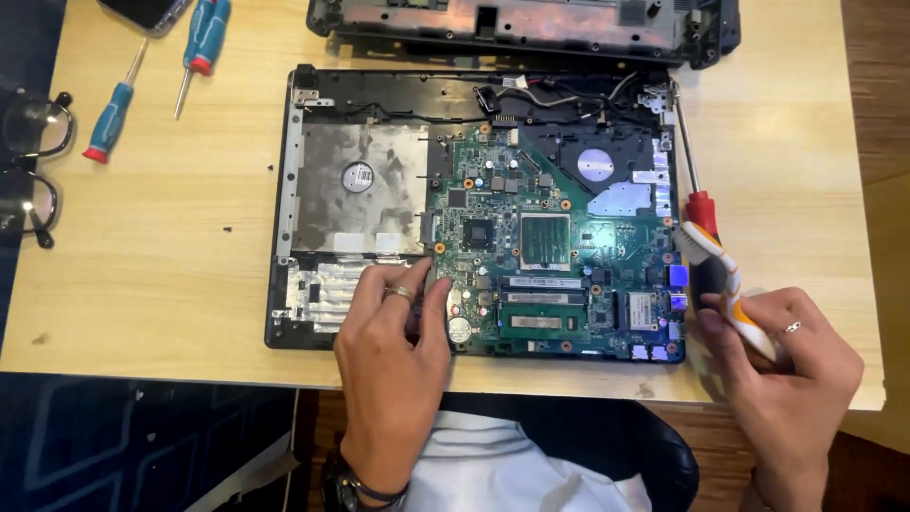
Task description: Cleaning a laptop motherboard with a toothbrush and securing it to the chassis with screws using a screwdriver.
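Observation:
An opened laptop base (284,199) lies on the wooden table (171,275), its green circuit board (550,256) exposed on the right and silver foil shielding (355,190) on the left. My left hand (393,351) rests fingers-down on the board's front left edge, near a round coin cell, holding nothing. My right hand (787,379) grips a white and orange brush (725,275) by its handle, bristles pointing toward the board's right edge. A red and black screwdriver (697,204) lies just beside the brush head.
Two blue and red screwdrivers (114,118) (201,43) lie at the back left. Black glasses (28,161) sit at the left table edge. A removed laptop cover (531,28) lies at the back. Small loose screws (227,228) dot the table left of the base.

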